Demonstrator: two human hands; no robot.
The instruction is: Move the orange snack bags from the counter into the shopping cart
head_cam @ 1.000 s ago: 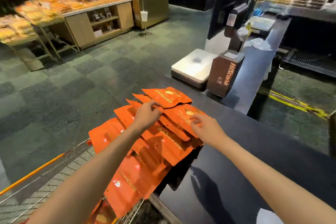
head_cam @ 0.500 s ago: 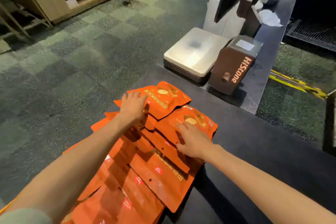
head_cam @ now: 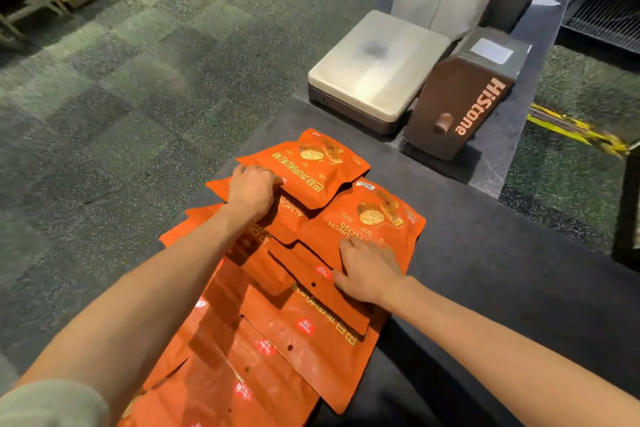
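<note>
Several orange snack bags (head_cam: 298, 333) lie overlapping in a pile on the dark counter (head_cam: 491, 274), running from the middle of the view to the bottom edge. My left hand (head_cam: 252, 190) is at the pile's far end, its fingers curled round the near-left edge of the farthest bag (head_cam: 311, 166). My right hand (head_cam: 367, 271) rests on the near edge of the bag with the cracker picture (head_cam: 377, 215), fingers spread on it and thumb touching the bag below. The shopping cart is out of view.
A white-topped scale (head_cam: 370, 66) and a brown box marked HiStone (head_cam: 464, 97) stand at the counter's far end, just beyond the bags. Green carpet floor (head_cam: 121, 97) lies to the left. Bare counter stretches to the right of the pile.
The view has tilted down and closer, so the cart's wire edge has dropped out of sight. My left hand has curled onto the farthest bag's edge. My right hand stays on the right-hand bag.
</note>
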